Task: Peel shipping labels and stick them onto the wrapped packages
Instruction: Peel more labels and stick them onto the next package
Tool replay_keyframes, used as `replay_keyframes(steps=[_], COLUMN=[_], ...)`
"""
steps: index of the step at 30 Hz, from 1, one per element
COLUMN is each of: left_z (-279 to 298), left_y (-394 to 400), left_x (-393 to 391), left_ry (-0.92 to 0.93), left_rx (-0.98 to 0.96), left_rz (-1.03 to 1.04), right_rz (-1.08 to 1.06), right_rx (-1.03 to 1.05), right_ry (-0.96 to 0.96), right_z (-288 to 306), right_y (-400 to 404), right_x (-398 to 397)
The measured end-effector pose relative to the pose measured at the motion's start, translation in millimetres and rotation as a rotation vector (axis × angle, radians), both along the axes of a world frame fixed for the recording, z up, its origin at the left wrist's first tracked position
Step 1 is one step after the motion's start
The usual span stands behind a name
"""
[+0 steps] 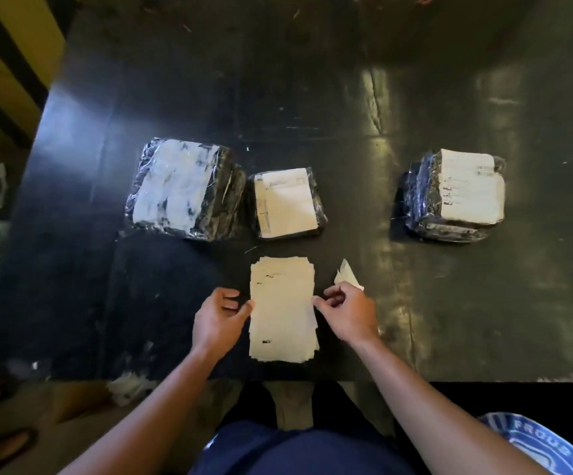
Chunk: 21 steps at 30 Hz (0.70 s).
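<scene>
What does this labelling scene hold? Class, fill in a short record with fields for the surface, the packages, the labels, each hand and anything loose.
surface: dark table
packages: three wrapped packages, left package, middle package, right package, each with a white patch on top
labels: stack of labels at the near edge
left hand: fingers at the stack's left edge
right hand: pinching at the stack's right edge
loose: paper scrap beside the right hand
</scene>
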State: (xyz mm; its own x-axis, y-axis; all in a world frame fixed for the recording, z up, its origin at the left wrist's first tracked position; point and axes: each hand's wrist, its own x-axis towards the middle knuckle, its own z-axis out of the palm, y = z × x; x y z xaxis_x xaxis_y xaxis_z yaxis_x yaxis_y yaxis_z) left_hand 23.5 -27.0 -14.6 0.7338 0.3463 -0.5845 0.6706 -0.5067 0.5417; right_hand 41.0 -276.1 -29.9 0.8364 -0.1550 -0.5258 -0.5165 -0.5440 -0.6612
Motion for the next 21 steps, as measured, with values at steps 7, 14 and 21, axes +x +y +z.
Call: replay_keyframes(steps=[7, 14, 21], left_z=[-20, -27, -14], left_y=[-8, -5, -7], left_x=[-7, -5, -5], left_ry=[0.139, 0.139, 0.054], left_rx=[-0.085, -0.113, -0.019], left_rz=[-0.044, -0.049, -0.025], right_rz=[-0.175, -0.314, -0.322], right_rx=[0.086, 0.230, 0.294], right_ry=[0.197, 0.279, 0.181], right_z=[-13, -15, 4], right_y=[30, 18, 5], right_x=[-4, -1, -4])
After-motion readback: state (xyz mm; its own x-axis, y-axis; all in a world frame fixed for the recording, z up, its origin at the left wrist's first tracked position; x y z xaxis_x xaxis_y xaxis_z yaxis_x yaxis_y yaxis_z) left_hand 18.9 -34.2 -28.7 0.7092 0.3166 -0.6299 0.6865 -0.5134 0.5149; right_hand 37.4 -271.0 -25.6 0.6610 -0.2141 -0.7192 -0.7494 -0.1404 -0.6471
